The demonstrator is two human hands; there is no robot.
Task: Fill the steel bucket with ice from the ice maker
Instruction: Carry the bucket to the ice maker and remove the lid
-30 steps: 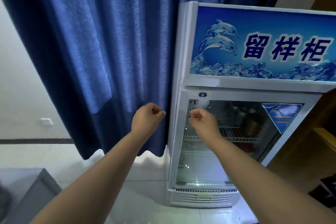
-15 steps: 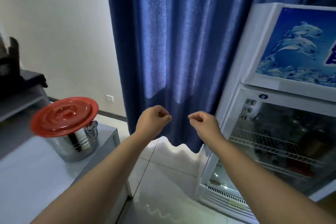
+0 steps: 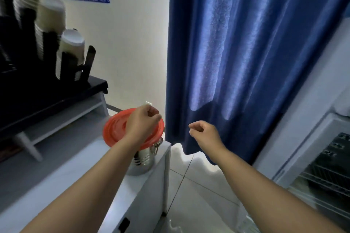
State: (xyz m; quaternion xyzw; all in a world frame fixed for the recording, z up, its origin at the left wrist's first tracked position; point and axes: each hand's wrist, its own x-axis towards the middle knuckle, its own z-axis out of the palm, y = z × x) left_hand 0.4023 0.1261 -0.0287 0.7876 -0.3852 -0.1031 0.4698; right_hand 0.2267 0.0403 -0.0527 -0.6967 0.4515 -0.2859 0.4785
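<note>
A steel bucket (image 3: pixel 144 161) stands at the right end of a grey counter (image 3: pixel 56 179), covered by a tilted red lid (image 3: pixel 115 128). My left hand (image 3: pixel 142 124) hovers in front of the lid with its fingers curled and nothing in it; whether it touches the lid I cannot tell. My right hand (image 3: pixel 203 132) is in the air to the right, before the blue curtain (image 3: pixel 246 53), fingers curled and holding nothing. No ice maker is visible.
A black rack with stacked paper cups (image 3: pixel 70 53) stands on a raised shelf (image 3: pixel 56 115) at the left. A white glass-door display fridge (image 3: pixel 322 157) is at the right edge. Tiled floor (image 3: pixel 193 195) lies between counter and fridge.
The view has swung left: the fridge slid to the right edge and the counter with the bucket came to the centre. My left hand is now over the red lid.
</note>
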